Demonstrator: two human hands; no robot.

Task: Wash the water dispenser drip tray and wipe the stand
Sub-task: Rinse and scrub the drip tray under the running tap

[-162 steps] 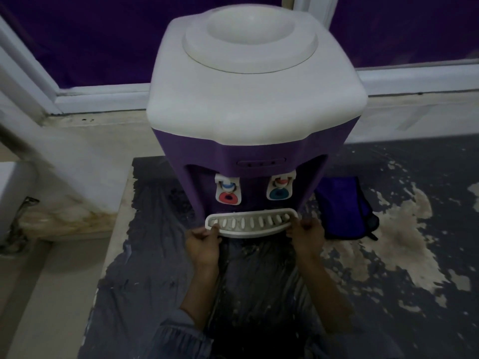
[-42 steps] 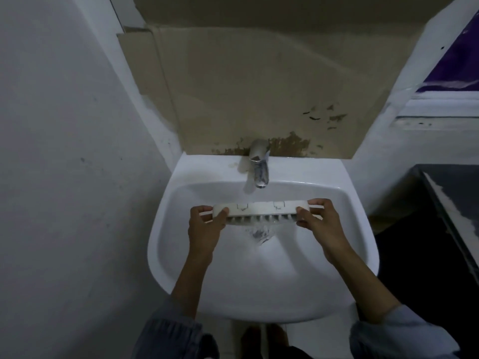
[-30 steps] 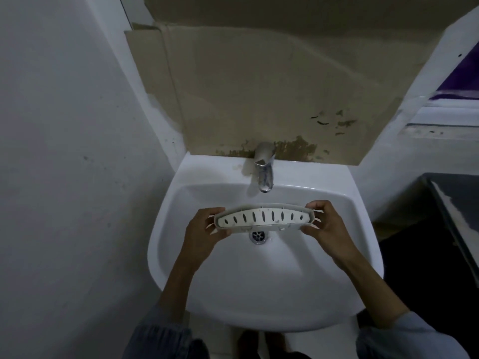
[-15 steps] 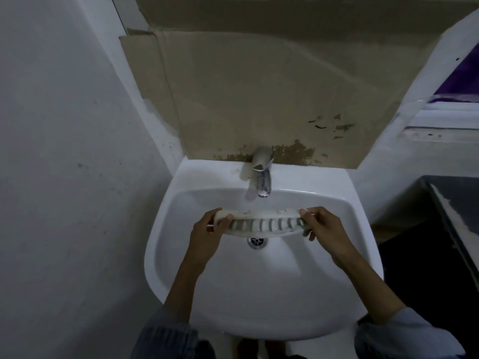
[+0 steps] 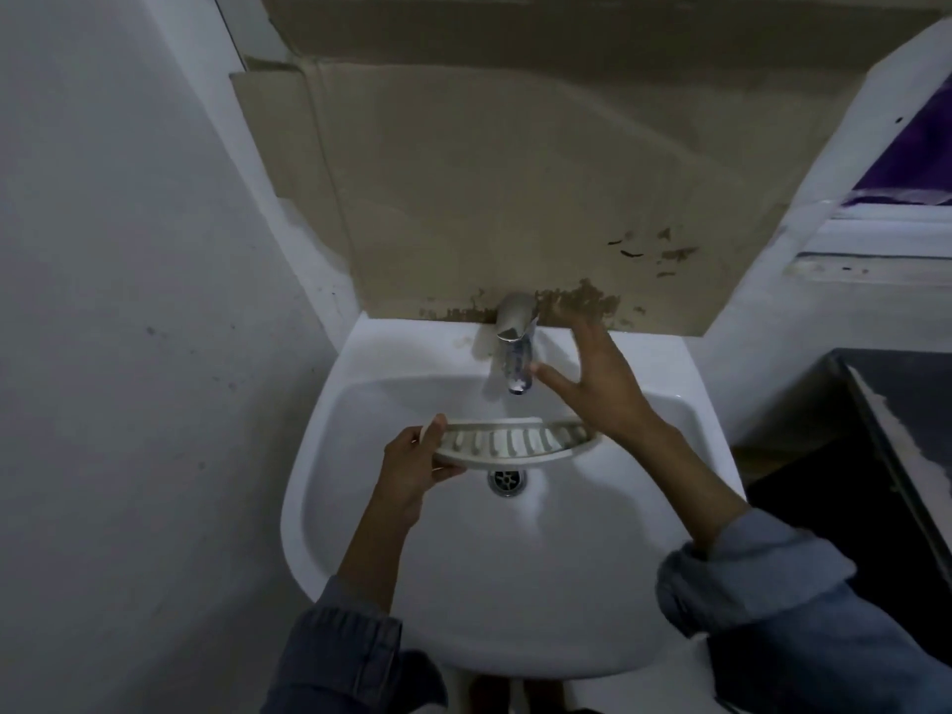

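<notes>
The white slotted drip tray (image 5: pixel 510 444) hangs over the white sink (image 5: pixel 360 559), just above the drain (image 5: pixel 507 479). My left hand (image 5: pixel 414 463) grips the tray's left end and holds it alone, slots facing up. My right hand (image 5: pixel 600 378) is off the tray, fingers spread, right beside the chrome tap (image 5: pixel 515 347) at the back of the basin. No water stream shows under the spout. The water dispenser and its stand are out of view.
A white wall closes in on the left. Brown cardboard (image 5: pixel 515 188) covers the wall behind the tap. A dark counter edge (image 5: pixel 896 414) stands at the right, with a window ledge (image 5: pixel 876 260) above it.
My right hand has let go of the tray's right end and risen to the tap. My left hand now holds the tray alone, tilted slightly lower at its left end.
</notes>
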